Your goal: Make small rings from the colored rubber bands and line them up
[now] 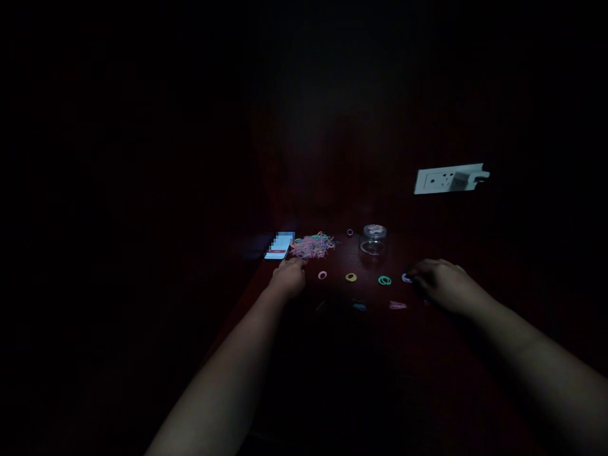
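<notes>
My left hand (pixel 289 278) lies by piled bands (pixel 313 246), my right hand (pixel 439 282) at a purple loop (pixel 405 277) (whether gripping, I can't tell).

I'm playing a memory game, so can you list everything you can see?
Phone: 1, bright screen, left
Elastic band pile: uncountable, mostly pink, beside phone
Loose ring: 1, purplish, behind, between pile and jar
Jar: 1, clear, lidded, right of pile
Band sets, middle row: 4, pink, yellow, green, purple, left to right
Band sets, nearest row: blue and pink, 1 each; darker bits leftward, too dim to count
Socket panel: 1, pale, wall at right
Plug-like piece: 1, pale, panel's right end
Table: 1, dark red, under bands
Left grip: 1, bare, at pile's near edge
Right grip: 1, bare, at purple set
</notes>
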`<state>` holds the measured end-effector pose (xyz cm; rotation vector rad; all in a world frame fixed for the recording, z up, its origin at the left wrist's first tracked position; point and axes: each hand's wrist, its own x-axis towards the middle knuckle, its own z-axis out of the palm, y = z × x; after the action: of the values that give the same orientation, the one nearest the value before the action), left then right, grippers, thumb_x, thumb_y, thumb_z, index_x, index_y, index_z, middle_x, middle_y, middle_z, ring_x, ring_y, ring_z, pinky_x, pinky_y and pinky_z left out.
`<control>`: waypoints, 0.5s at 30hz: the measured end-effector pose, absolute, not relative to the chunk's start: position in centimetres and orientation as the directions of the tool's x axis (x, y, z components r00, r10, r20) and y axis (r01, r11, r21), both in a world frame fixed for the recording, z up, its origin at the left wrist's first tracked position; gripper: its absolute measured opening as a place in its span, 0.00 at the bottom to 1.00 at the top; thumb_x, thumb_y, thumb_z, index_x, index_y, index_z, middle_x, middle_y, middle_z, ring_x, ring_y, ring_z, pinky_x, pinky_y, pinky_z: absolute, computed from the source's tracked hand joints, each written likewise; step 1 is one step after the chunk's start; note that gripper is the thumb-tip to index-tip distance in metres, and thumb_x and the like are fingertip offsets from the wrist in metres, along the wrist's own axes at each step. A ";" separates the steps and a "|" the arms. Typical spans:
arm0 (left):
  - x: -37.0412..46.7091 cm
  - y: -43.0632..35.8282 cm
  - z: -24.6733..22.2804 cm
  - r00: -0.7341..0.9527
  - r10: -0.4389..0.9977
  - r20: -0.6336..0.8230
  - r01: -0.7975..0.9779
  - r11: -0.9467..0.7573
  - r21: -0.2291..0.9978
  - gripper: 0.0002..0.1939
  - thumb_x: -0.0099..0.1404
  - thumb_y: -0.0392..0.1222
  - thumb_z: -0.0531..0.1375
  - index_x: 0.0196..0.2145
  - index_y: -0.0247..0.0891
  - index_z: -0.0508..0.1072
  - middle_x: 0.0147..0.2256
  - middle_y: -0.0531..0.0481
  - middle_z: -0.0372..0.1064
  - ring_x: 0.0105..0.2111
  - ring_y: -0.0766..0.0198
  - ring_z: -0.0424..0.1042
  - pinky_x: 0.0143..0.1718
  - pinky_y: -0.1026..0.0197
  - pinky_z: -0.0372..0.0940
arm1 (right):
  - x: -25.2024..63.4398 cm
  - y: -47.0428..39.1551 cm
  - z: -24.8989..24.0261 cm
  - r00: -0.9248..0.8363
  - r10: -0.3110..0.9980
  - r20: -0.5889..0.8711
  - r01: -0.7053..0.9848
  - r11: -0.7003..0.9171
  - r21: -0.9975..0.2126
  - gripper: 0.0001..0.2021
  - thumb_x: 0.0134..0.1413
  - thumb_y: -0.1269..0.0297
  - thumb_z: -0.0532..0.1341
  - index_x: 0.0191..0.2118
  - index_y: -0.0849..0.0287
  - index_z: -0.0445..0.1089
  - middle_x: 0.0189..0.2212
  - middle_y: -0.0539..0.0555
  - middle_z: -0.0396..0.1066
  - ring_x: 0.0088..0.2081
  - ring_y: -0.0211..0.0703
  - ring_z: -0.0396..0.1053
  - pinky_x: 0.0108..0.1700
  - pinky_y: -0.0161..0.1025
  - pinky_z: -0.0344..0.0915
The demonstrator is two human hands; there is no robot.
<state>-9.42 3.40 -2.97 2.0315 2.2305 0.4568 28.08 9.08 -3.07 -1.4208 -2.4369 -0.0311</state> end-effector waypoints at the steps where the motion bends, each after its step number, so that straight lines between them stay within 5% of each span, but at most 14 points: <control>1: -9.4 3.4 -3.0 -0.108 0.986 0.128 0.959 0.070 0.274 0.21 0.67 0.38 0.51 0.56 0.41 0.69 0.60 0.43 0.64 0.60 0.48 0.61 0.58 0.46 0.58 | 28.1 9.1 -3.0 -0.454 0.845 0.284 0.850 0.506 -0.145 0.14 0.58 0.64 0.54 0.42 0.54 0.77 0.45 0.55 0.77 0.47 0.53 0.72 0.49 0.48 0.66; 15: -8.2 4.3 -2.8 -0.130 0.989 0.067 0.966 0.111 0.233 0.26 0.68 0.46 0.50 0.63 0.45 0.60 0.65 0.45 0.55 0.64 0.46 0.54 0.60 0.41 0.55 | 27.8 8.2 -2.3 -0.458 0.852 0.254 0.844 0.506 -0.177 0.16 0.53 0.70 0.55 0.41 0.51 0.78 0.44 0.52 0.78 0.46 0.51 0.73 0.50 0.47 0.66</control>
<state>-8.16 4.26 -2.79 1.9996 2.2610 0.3347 27.82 8.22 -2.35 -1.4218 -2.4435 0.0369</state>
